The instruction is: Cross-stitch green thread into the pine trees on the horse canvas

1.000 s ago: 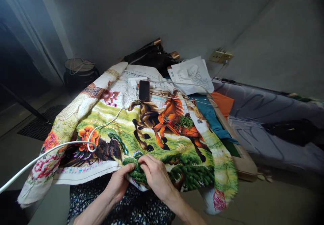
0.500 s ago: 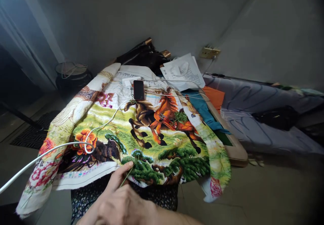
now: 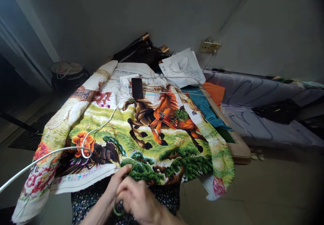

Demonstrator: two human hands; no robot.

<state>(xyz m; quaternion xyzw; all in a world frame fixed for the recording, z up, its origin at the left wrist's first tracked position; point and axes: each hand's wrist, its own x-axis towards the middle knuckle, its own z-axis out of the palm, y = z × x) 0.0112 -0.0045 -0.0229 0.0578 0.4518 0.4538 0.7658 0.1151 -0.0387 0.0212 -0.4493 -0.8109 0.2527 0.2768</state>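
A large cross-stitch cloth (image 3: 152,144) with running horses, green foliage and an orange flower lies spread toward me, its near edge over my lap. My left hand (image 3: 117,181) grips that edge, thumb on top of the green foliage and the other fingers hidden below. Close beside it, my right hand (image 3: 138,196) is closed, fingers curled, at a green thread (image 3: 130,171) that runs up to the cloth by my left thumb. Any needle is too small to see. Below the right fingers hangs a blurred green loop (image 3: 117,210).
A phone (image 3: 137,88) and a white cable (image 3: 108,120) lie on the cloth. Small scissors (image 3: 165,116) and a tangle of green thread (image 3: 181,115) rest on the orange horse. Behind are a white packet (image 3: 182,68), teal fabric (image 3: 202,106) and a wall socket (image 3: 209,47).
My right hand has turned and moved slightly right and down, its fingers now curled more plainly. The green loop has come into view below it. My left hand keeps its hold on the edge.
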